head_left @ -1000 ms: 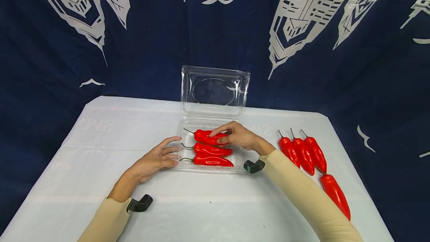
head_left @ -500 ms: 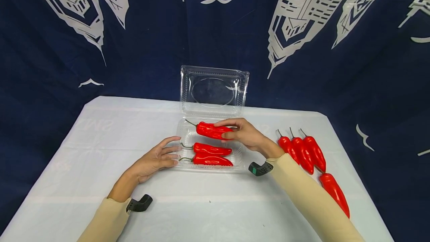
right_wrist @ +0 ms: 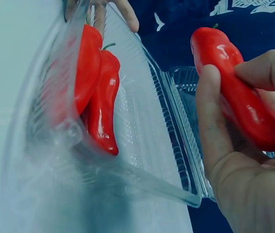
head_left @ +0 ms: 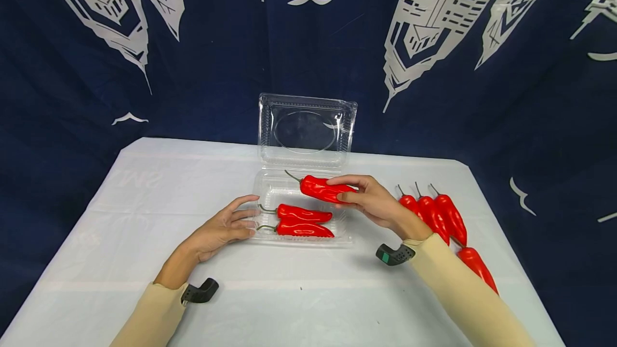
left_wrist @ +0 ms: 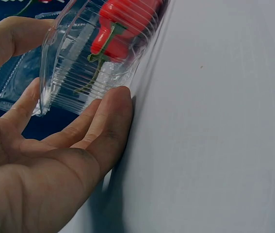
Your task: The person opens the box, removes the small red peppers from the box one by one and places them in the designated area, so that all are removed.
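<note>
My right hand (head_left: 371, 197) pinches a red pepper (head_left: 320, 189) between thumb and fingers, raised over the back right part of a clear plastic clamshell box (head_left: 270, 181). In the right wrist view this pepper (right_wrist: 239, 92) is apart from the box. Two more red peppers, the rear one (head_left: 303, 213) and the front one (head_left: 306, 228), lie side by side in the box, stems to the left. My left hand (head_left: 222, 229) rests with spread fingers against the box's left side. In the left wrist view its fingertips (left_wrist: 118, 99) touch the clear wall.
The box's lid (head_left: 306, 127) stands raised at the back. Several red peppers, among them one (head_left: 451, 213) at the back, lie on the right of the white table (head_left: 193, 175), partly hidden by the right sleeve. A dark blue printed cloth (head_left: 217, 68) hangs behind.
My right hand has lifted the rear pepper out of its place in the box and moved it to the right. The left hand has kept its place.
</note>
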Demonstrator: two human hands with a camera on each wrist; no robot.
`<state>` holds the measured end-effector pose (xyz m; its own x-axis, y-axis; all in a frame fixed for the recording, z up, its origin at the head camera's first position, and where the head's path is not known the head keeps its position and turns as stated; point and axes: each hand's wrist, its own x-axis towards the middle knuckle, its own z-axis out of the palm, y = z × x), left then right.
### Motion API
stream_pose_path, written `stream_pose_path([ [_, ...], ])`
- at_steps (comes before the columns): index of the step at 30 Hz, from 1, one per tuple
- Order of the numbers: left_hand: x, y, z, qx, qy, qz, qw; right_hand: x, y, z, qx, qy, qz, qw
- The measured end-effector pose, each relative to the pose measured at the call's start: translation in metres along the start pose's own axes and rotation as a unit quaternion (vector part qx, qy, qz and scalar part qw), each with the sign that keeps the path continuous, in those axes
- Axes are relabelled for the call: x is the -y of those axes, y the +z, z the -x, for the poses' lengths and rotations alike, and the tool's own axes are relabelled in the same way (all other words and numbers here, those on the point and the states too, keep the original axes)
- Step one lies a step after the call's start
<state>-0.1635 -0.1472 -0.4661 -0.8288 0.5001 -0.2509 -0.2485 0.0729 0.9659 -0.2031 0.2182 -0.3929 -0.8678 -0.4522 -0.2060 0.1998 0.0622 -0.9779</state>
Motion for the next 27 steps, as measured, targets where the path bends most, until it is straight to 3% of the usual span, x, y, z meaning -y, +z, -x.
stream_pose_path([
  [11,-0.002,0.000,0.001,0.001,0.001,-0.007,1.0000,-0.009,-0.018,0.034,-0.076,0.009,-0.019,0.9969],
  [27,0.001,0.000,0.000,-0.002,0.000,-0.013,0.9999,-0.028,-0.029,0.074,-0.166,-0.026,-0.022,0.9855],
])
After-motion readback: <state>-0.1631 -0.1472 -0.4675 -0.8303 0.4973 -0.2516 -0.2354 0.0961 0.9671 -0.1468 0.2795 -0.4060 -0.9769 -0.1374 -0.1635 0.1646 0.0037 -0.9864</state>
